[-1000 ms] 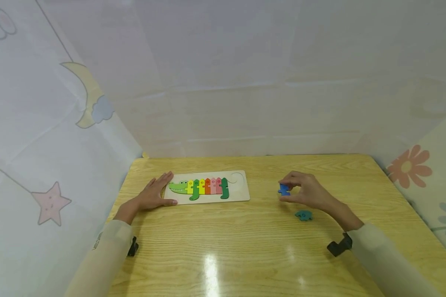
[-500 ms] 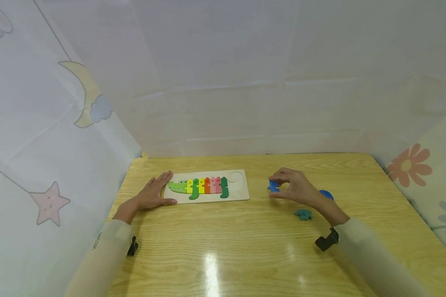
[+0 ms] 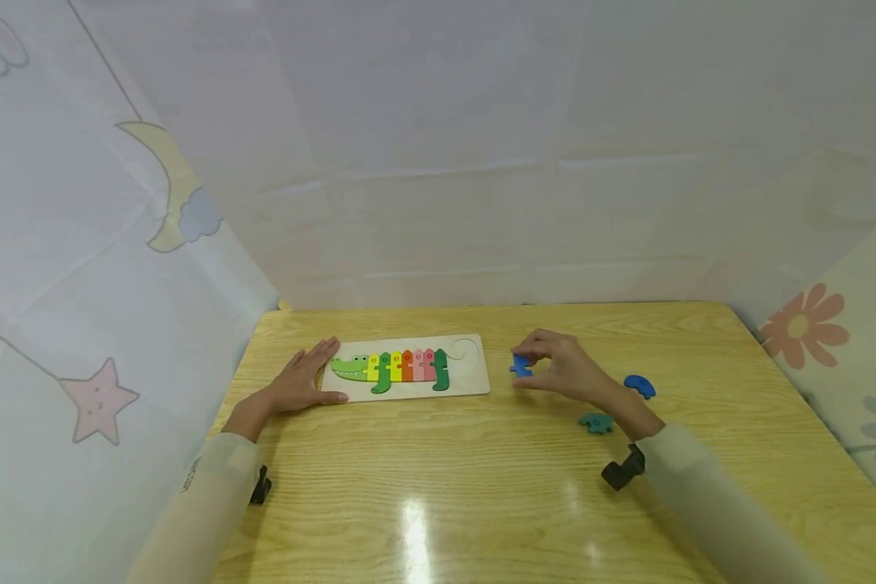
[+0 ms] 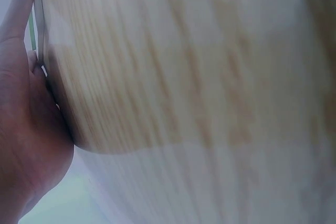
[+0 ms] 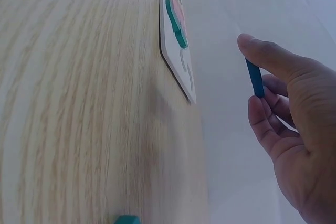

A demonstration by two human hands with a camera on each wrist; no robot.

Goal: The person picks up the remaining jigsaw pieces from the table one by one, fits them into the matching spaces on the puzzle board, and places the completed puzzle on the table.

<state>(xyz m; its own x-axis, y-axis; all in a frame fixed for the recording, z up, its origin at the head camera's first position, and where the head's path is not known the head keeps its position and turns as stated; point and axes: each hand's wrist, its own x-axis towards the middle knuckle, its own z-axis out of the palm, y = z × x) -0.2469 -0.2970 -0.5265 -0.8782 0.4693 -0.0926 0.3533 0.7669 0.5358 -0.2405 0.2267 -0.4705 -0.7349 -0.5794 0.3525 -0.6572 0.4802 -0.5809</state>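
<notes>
In the head view a pale wooden puzzle board (image 3: 474,381) lies on the table, filled from its left side with a crocodile's green head (image 3: 349,368) and a row of yellow, green, orange and pink pieces. A curved outline shows bare at its right end. My left hand (image 3: 299,383) lies at the board's left end, thumb and fingers spread along its edges. My right hand (image 3: 565,369) pinches a blue puzzle piece (image 3: 521,366) between thumb and fingers, above the table just right of the board. In the right wrist view the puzzle piece (image 5: 255,78) appears edge-on.
A blue curved piece (image 3: 640,386) and a teal piece (image 3: 596,422) lie on the wooden table (image 3: 423,470), near my right forearm. A pale fabric backdrop (image 3: 438,235) stands along the table's far edge and sides.
My right hand has moved left toward the board with the blue puzzle piece. The blue curved piece, hidden behind it at first, now shows. My left hand has stayed put.
</notes>
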